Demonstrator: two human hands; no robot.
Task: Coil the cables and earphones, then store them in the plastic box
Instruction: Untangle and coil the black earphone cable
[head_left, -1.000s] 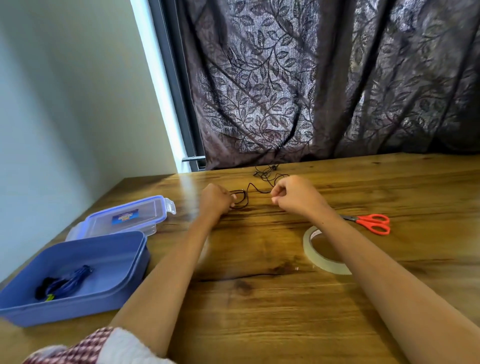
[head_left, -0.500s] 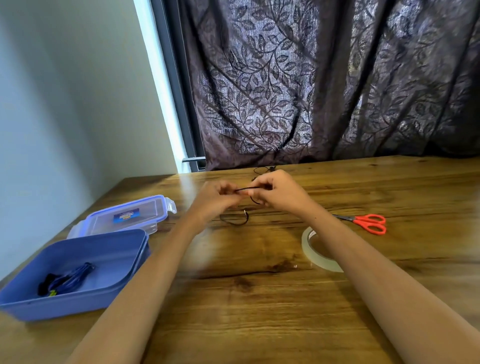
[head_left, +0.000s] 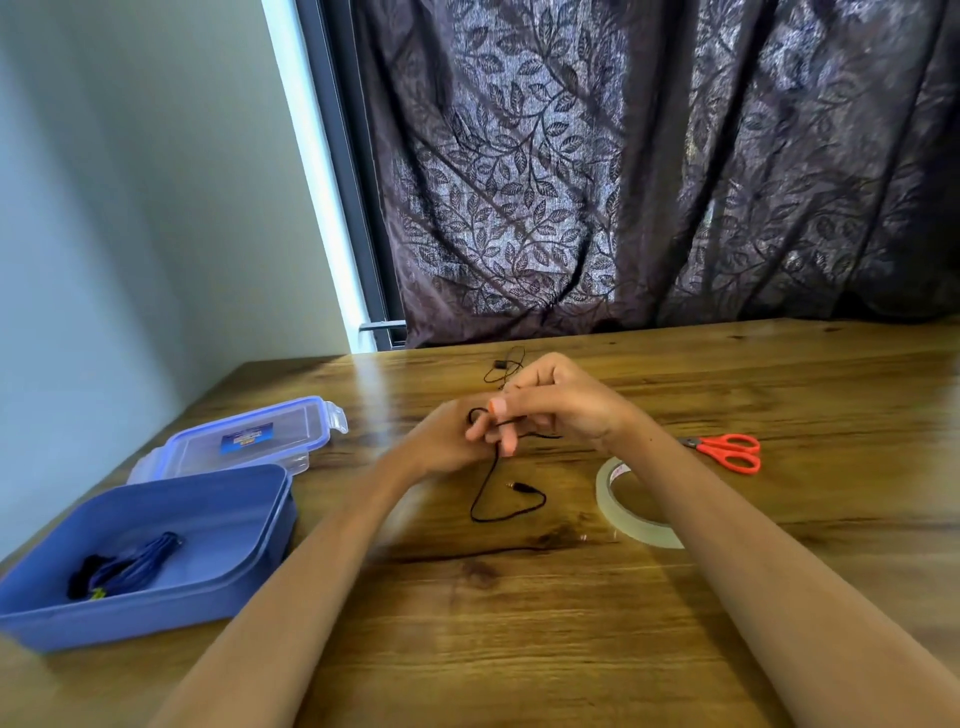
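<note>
my left hand (head_left: 448, 442) and right hand (head_left: 558, 408) both pinch the earphone cord (head_left: 484, 483) close together, to wind loops small enough for the plastic box (head_left: 156, 618).

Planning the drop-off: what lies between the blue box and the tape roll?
Head view: the left forearm crosses there, then the earphone cable's loose plug end lies on the table.

On a table (head_left: 519, 634), a plastic box (head_left: 130, 618) sits at the near left with a coiled cable (head_left: 124, 566) inside, its lid (head_left: 249, 436) just behind it. At the middle, the left hand (head_left: 441, 441) and right hand (head_left: 561, 405) hold an earphone cable (head_left: 483, 493). A tape roll (head_left: 658, 535) lies to their right, scissors (head_left: 727, 451) farther right, a curtain (head_left: 623, 182) behind
</note>
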